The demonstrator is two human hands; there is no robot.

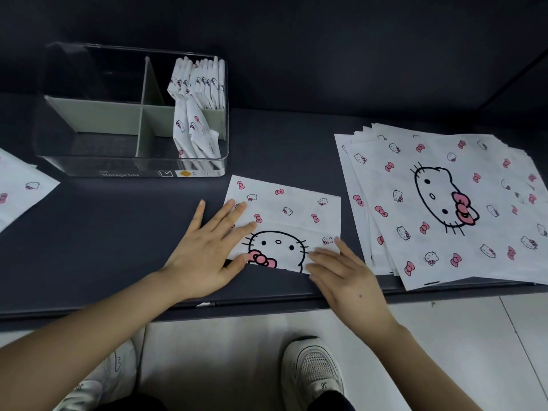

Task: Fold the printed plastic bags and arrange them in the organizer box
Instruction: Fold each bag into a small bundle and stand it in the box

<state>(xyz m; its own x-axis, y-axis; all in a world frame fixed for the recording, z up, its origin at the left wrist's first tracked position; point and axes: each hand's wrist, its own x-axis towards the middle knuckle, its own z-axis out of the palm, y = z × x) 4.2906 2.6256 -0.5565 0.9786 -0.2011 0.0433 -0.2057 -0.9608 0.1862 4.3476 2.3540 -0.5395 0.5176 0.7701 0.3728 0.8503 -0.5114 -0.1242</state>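
Head view: we find the left hand (207,256) and right hand (341,271) flat, gripping nothing, pressing the half-folded bag (290,215) between them. The organizer box (130,166) stands beyond the left hand. We judge the slick plastic may spring open or slide once pressure lifts.

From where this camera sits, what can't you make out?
Head view:
Stack of flat bags: right side cut by the frame edge; count unclear.
Loose bag far left: cut off by the frame edge.
Half-folded bag: near corners hidden under left hand and right hand.
Organizer box sticker: print too small.
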